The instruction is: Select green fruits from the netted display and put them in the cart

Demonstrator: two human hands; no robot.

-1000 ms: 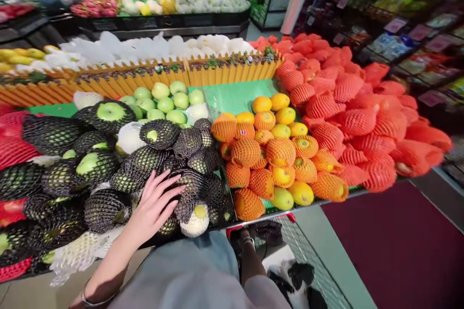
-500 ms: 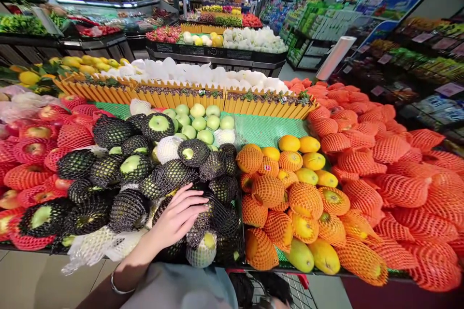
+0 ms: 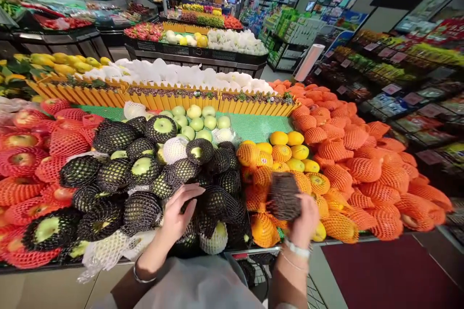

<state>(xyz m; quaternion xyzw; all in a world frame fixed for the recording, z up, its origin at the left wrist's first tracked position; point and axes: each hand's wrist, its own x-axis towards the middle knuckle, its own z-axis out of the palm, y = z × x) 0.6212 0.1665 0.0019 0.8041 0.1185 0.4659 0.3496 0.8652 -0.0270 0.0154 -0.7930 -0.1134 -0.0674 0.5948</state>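
Observation:
My left hand point(image 3: 179, 210) hovers over the heap of pale green fruit in black foam nets point(image 3: 143, 210), holding nothing, its fingers stretched and thumb apart. My right hand point(image 3: 307, 217) grips a fruit in a black foam net point(image 3: 284, 195), blurred by motion. The net hides the fruit inside. Beneath it lie orange-yellow mangoes point(image 3: 266, 229), many in orange nets. Close to my left hand, a fruit in a white net point(image 3: 213, 239) sits at the display's front edge.
Apples in red nets point(image 3: 21, 159) fill the left side; fruit in orange-red nets point(image 3: 384, 195) is heaped at right. A low yellow fence point(image 3: 177, 100) runs behind bare green matting point(image 3: 253, 125). Part of a cart point(image 3: 259, 270) shows below the display's edge.
My right hand has come up from low by the cart, and now holds a black-netted fruit over the mangoes. My left hand has turned, its thumb spreading apart. The view has shifted right.

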